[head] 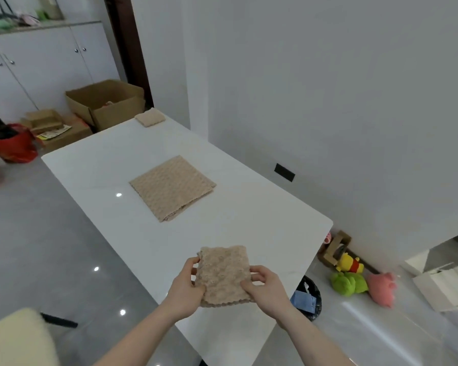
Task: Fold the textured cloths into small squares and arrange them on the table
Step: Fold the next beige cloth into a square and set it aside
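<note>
— Holding anything, those two hands?

— Both are. The left hand (186,286) and the right hand (265,287) grip one small folded beige textured cloth (223,276) between them, over the near end of the long white glossy table (95,165). The left hand clasps the cloth's left edge with fingers curled behind it and thumb in front; the right hand pinches the right edge the same way. The cloth is tilted up toward the camera, its scalloped lower edge showing.

— Where are the other cloths?

— A larger beige textured cloth folded into a flat square (172,187) lies in the middle of the table, well apart from the hands, with its layered edges visible on the near side. A small folded beige cloth square (150,117) sits at the far end of the table, close to the edge.

— And around the table?

— On the floor beyond the far end stand an open brown cardboard box (105,103) and, to its left, a red plastic bag (13,145). To the right of the table, against the white wall, lie a green plush toy (349,283), a pink plush toy (382,287) and a yellow plush bear in a red shirt (351,262). A cream fuzzy cushion (16,339) fills the lower left corner.
</note>
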The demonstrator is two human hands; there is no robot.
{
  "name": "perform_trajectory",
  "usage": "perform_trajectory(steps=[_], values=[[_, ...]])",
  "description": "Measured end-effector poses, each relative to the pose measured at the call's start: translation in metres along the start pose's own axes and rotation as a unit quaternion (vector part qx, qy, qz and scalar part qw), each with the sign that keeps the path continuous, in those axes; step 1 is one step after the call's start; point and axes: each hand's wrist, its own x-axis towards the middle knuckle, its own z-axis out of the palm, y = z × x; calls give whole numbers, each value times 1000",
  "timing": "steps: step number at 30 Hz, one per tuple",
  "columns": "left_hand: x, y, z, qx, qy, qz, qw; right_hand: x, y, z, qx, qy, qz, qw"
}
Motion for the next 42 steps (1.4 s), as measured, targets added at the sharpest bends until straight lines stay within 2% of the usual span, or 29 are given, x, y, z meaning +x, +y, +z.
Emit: perform_trajectory(steps=[8, 17, 26, 31, 38, 42], values=[[31, 24, 49, -4, -31, 20, 999, 21, 10, -53, -27, 32, 9, 999], [89, 51, 111, -23, 40, -16, 999, 96, 14, -123, -45, -22, 21, 999], [142, 102, 210, -42, 75, -63, 994, 167, 23, -231, -105, -54, 17, 993], [161, 122, 238, -52, 87, -71, 992, 195, 21, -269, -138, -60, 12, 989], [212, 143, 241, -38, 89, -61, 993, 230, 23, -281, -98, -28, 70, 992], [262, 146, 254, 17, 26, -55, 998, 248, 37, -282, -61, 29, 129, 989]])
